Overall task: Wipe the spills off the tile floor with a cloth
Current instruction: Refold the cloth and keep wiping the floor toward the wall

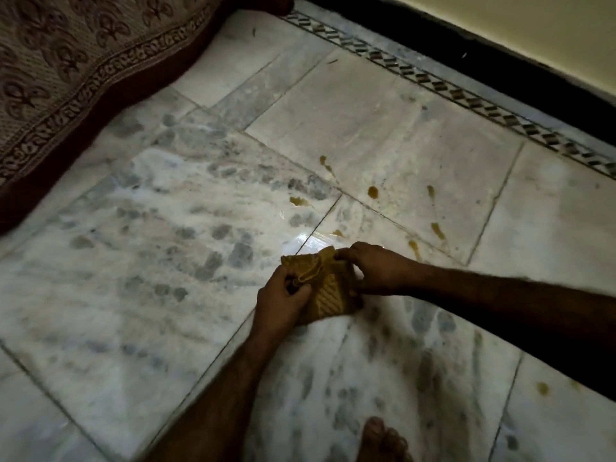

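Hands are hiding part of cloth (325, 288); foot (383, 441) and bedspread (66, 61) are running off frame.

Left hand (281, 296) curled tight at seven o'clock, right hand (373, 270) pinching at two o'clock, both forearms stretched forward, wrists bent.

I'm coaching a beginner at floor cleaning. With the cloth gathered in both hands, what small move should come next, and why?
Probably lay the cloth, now held by the left hand and right hand, onto the nearest brown spill just beyond it. Several brown spots remain on the tile floor, so wiping outward from the closest seems sensible.
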`<state>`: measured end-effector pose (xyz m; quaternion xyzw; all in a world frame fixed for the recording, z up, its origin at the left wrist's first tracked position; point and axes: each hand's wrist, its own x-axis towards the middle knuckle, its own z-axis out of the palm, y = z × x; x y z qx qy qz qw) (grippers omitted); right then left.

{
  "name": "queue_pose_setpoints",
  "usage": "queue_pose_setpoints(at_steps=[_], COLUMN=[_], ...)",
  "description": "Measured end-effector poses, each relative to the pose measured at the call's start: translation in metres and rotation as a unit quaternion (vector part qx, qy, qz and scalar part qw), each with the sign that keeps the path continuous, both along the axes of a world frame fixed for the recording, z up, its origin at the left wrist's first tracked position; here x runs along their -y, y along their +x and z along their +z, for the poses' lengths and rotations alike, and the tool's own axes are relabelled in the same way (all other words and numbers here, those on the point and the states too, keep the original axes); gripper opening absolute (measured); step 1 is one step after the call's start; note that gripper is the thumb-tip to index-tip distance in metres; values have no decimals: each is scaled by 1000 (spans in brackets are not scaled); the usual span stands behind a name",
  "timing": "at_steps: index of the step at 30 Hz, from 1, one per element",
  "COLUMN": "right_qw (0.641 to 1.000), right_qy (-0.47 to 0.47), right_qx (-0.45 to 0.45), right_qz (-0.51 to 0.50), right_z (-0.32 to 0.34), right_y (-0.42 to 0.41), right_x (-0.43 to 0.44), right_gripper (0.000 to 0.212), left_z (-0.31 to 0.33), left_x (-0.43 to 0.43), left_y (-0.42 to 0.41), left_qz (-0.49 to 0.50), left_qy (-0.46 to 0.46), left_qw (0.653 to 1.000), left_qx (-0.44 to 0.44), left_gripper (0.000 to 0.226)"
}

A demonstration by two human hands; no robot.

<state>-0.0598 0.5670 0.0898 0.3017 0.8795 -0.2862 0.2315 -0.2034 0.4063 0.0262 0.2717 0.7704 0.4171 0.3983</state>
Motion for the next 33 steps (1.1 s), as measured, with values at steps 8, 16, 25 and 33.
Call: queue_pose_setpoints(at_steps=[8, 16, 25, 33], right_qw=[983, 929, 949, 780], right_qy=[129, 190, 156, -250], right_qx=[-88, -303, -249, -276], right_qz=[100, 93, 114, -503], right_z=[-35, -24, -27, -10], right_y=[25, 38, 89, 70], right_x=[32, 54, 105, 86], right_gripper=[47, 29, 38, 45], left_z=[29, 10, 31, 61], left_x=[1, 23, -1, -10], left_y=[5, 17, 18, 21], left_qz=[-136, 168, 134, 41], left_qy=[53, -163, -40, 73], left_qw=[967, 832, 846, 842], left_qx=[209, 503, 514, 533], left_gripper=[30, 81, 48, 60])
